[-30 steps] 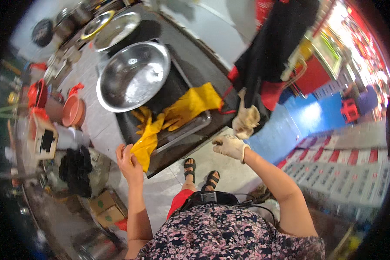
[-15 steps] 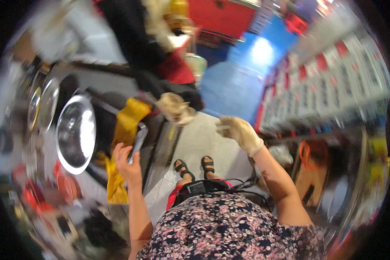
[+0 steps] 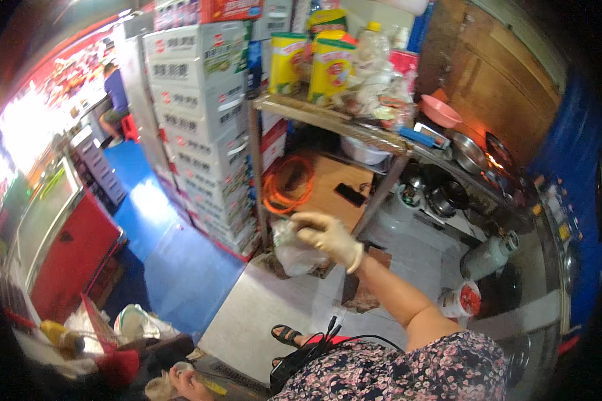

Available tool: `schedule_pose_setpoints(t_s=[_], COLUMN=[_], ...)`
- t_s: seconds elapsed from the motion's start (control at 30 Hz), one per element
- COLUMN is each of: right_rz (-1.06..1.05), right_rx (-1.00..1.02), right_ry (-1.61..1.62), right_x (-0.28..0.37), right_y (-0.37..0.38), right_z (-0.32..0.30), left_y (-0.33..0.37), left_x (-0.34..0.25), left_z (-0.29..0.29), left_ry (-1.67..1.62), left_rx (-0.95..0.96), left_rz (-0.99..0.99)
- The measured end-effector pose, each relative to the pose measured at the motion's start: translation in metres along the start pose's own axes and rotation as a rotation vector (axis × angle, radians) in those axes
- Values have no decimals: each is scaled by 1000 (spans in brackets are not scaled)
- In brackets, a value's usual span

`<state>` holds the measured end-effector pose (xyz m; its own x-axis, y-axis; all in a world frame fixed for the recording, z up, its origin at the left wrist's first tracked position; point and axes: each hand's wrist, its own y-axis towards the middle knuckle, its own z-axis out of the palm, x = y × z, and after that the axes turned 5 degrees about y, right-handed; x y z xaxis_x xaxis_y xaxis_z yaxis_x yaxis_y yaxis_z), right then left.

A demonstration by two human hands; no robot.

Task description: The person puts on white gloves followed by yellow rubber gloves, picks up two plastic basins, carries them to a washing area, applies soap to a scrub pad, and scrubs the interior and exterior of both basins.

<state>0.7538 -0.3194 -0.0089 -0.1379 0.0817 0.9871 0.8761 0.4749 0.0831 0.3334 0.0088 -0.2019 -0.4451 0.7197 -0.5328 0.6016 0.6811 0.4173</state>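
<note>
Step in hand, as far as I can judge: L hand (image 3: 188, 383) is at a loose pale glove (image 3: 158, 387), low in view nr the bottom edge; R hand (image 3: 328, 239) is gloved & free. L fingers are bent against the cloth, but can't tell if they're pinching it. R fingers are loosely bent, a bit apart, nothing seen btwn them; the hand is in front of a plastic bag (image 3: 295, 257), contact unclear. Next move w/ L prob. calls for a firm hold, b/c the cloth looks limp; R needs room to clear the shelf post.

Surface: dark tabletop (image 3: 237, 375) edge just beside L hand, mostly cut off; yellow strip (image 3: 214, 387) next to the fingers.

Room: metal-framed shelf (image 3: 294, 109) ahead w/ yellow packs (image 3: 332, 70) on top, orange hose (image 3: 289, 200) & black phone (image 3: 349, 194) on the lower level. White cartons (image 3: 197, 100) stacked L of it. Stove flame (image 3: 493, 161) nr a pink basin (image 3: 441, 111) on the R; gas cylinder (image 3: 486, 258) below. Grey tiles nr the feet, blue floor (image 3: 187, 274) beyond; a seated person (image 3: 116, 97) in bkgd.
</note>
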Motion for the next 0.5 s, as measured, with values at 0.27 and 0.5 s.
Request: schedule_pose_setpoints(t_s=[0.27,0.5], right_rz=[-440,-115], right_rx=[-810,-851], right_ry=[-523,-1051], right_x=[105,169], right_y=[25,144], right_z=[-212,-310], left_y=[43,28], left_x=[-74,-117], left_z=[45,73], left_ry=[-165,-99], left_rx=[-38,-3], left_rz=[61,69])
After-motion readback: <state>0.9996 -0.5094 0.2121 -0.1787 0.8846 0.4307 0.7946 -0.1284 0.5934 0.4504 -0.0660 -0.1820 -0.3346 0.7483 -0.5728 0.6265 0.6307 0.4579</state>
